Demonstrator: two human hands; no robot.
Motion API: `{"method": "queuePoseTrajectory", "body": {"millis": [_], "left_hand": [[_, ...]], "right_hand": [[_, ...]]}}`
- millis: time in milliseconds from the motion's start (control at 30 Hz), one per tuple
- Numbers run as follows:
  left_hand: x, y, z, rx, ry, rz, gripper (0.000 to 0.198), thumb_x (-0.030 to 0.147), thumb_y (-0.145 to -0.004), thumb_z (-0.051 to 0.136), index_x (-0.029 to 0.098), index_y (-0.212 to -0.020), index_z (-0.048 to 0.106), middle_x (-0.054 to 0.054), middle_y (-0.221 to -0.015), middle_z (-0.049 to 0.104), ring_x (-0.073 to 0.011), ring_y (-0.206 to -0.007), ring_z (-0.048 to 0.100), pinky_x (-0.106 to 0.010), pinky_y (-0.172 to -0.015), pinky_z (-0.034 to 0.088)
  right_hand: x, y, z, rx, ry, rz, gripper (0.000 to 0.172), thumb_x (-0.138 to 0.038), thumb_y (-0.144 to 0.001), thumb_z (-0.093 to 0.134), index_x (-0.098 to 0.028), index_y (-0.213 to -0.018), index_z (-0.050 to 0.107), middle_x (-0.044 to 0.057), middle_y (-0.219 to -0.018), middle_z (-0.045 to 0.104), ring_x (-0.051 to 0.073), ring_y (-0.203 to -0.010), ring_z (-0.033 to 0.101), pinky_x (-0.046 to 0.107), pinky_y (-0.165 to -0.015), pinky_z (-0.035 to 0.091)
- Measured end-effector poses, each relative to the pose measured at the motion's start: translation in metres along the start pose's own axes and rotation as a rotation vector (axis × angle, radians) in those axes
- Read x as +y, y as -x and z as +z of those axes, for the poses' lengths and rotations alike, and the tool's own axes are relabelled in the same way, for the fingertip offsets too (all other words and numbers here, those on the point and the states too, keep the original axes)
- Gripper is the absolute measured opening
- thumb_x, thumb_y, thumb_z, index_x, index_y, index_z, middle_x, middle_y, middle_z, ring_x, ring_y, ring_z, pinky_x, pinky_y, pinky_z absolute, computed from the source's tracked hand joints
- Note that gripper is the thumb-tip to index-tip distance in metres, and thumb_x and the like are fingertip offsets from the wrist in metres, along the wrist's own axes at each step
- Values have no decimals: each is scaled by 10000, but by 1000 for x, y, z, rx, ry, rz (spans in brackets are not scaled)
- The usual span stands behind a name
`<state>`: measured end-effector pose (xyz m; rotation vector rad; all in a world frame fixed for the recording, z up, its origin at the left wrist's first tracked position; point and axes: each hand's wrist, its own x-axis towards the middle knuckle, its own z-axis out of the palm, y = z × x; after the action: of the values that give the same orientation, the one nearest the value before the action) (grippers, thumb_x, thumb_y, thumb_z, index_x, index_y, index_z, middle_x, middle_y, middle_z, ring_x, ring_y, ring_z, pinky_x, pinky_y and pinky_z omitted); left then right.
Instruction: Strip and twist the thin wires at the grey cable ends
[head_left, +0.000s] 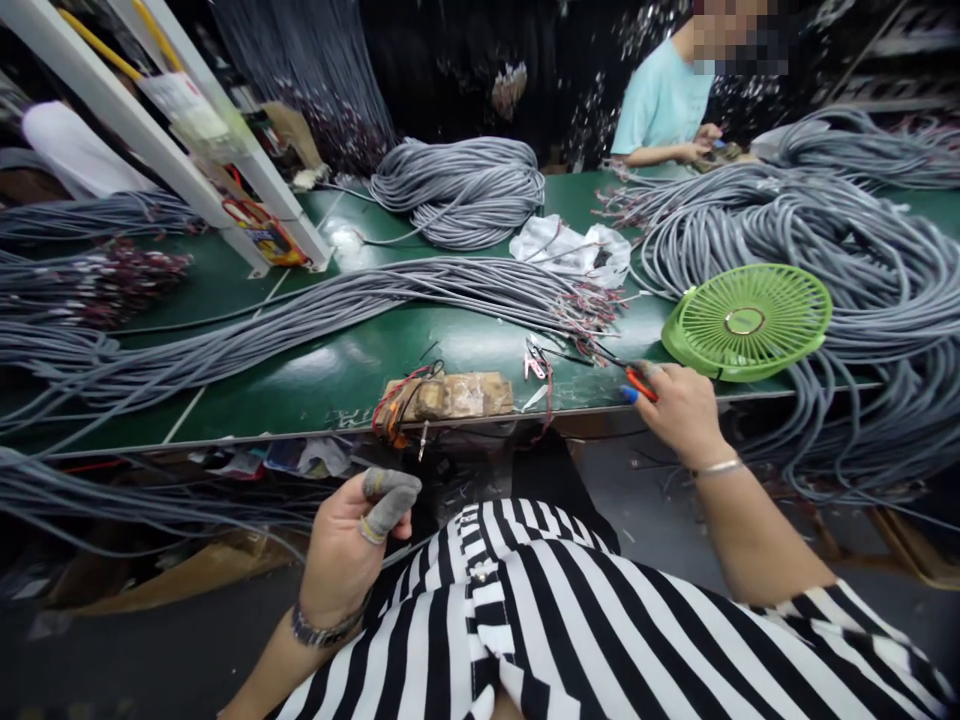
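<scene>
My right hand point(679, 405) rests at the near edge of the green table point(330, 375), closed on a small tool with orange and blue handles point(637, 385). Its tip points toward the stripped wire ends point(592, 310) of a long grey cable bundle point(315, 310). My left hand point(352, 545) hangs below the table edge near my lap, fingers curled, with grey finger cots on the thumb and forefinger; nothing shows in it. A worn wooden block point(450, 397) with red and black wires sits on the table edge between my hands. Small pink-handled clips point(534, 362) lie beside it.
A green round fan point(746, 322) lies on cables at the right. Grey cable coils point(457, 190) and heaps point(847, 250) cover the table; a white plastic bag point(574, 250) sits mid-table. A person in a light blue shirt point(664, 100) works across. White frame posts point(142, 130) slant at left.
</scene>
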<state>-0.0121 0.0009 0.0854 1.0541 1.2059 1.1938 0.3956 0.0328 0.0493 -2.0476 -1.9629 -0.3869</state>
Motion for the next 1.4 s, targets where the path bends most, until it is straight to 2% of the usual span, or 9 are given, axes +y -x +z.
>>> {"method": "queuePoseTrajectory", "body": {"millis": [100,233,433,567,767,900,1100,1200,1400], "left_hand": [[-7,2,6,-34,20,-70,227,319,-668,770,144,-735,641,24,-552,576,-64,-462,489,-170,-440,407],[-13,1,18,-78,96,-195,267,356,-679,760,136,-721,615,29,-538,549,-50,-446,462,-158,-426,375],[-24,-3,29,-125,202,-302,248,333,-707,737,131,-721,593,35,-521,536,-37,-404,435,-151,-398,324],[-27,-3,27,-119,295,-352,280,347,-684,757,121,-735,599,37,-500,526,-32,-385,428,-149,-388,304],[-31,-9,25,-124,514,-416,325,343,-622,793,121,-729,581,37,-496,529,-33,-365,416,-155,-371,291],[-33,-14,28,-124,562,-443,326,337,-624,791,120,-727,571,35,-501,531,-33,-367,417,-152,-364,283],[-32,-19,38,-106,495,-384,327,374,-664,766,117,-760,587,40,-508,526,-24,-369,409,-150,-380,293],[-33,-18,43,-100,409,-338,324,406,-696,736,122,-743,588,40,-511,525,-25,-361,413,-155,-373,276],[-39,-14,46,-74,213,-224,329,440,-740,685,141,-700,554,44,-529,536,-29,-362,424,-156,-368,289]], "right_hand": [[4,-10,15,30,39,16,472,-450,-867,528,-93,-1160,629,226,-1192,578,319,-1049,514,403,-886,374],[-50,-29,10,128,-109,-16,423,-376,-919,432,-109,-1215,573,190,-1243,557,279,-1093,523,369,-921,398],[-126,-71,8,-326,-46,-94,347,-366,-878,523,-144,-1138,589,145,-999,653,228,-832,631,268,-665,421],[-125,-88,13,-396,-5,-146,219,-139,-906,435,-104,-986,635,165,-912,670,206,-811,646,269,-640,366],[-105,-102,2,-358,25,-81,199,-179,-900,465,-58,-907,623,242,-805,653,254,-753,644,336,-604,306],[-103,-82,-17,-155,-134,62,262,-251,-917,429,-75,-1059,559,229,-844,646,233,-714,604,345,-610,315],[-152,-2,-25,-398,-1061,-199,260,-421,-926,454,-191,-945,573,38,-771,615,150,-680,546,263,-638,421],[-173,18,-21,-504,-1142,-258,224,-385,-919,485,-184,-884,578,11,-755,601,129,-680,523,238,-638,419],[-184,15,-27,-598,-1032,-287,251,-373,-936,432,-171,-822,527,-12,-659,517,109,-579,425,239,-556,345]]}}
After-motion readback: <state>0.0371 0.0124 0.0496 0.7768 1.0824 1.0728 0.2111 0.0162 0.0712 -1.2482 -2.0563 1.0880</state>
